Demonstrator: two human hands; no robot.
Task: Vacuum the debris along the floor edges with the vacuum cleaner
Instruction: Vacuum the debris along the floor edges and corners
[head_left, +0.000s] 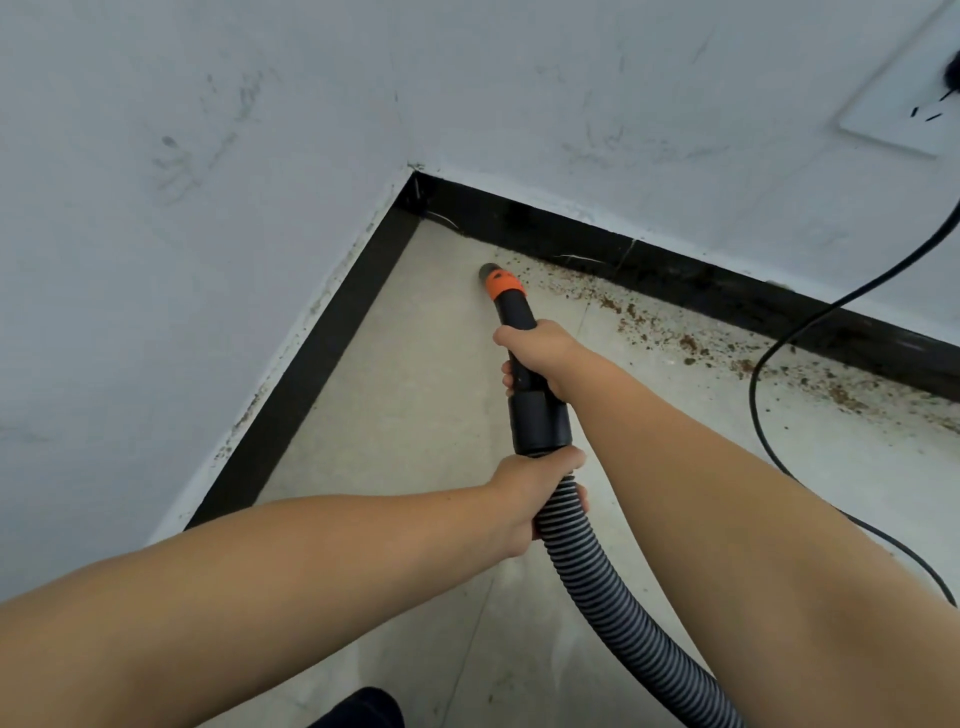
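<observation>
- While both hands steer it toward a room corner, the vacuum cleaner's black wand (519, 332) points down at the pale floor (415, 364), its orange-collared nozzle (497, 280) touching the tiles near the black skirting board (675, 270).
- The right hand (540, 353) grips the wand just behind the orange collar, fingers (506, 376) curled round the tube.
- The left hand (530, 493) holds the ribbed grey hose (613, 603) where it joins the wand's black cuff (537, 421), its fingers wrapped round the hose.
- Brown debris (691, 343) lies scattered along the floor edge to the right of the nozzle, thickest beside the skirting board.
- More specks dot the seam where the left white wall (156, 260) meets its skirting.
- A black power cord (779, 353) runs down from a white wall socket (904, 109) at upper right and loops across the floor behind the right forearm.
</observation>
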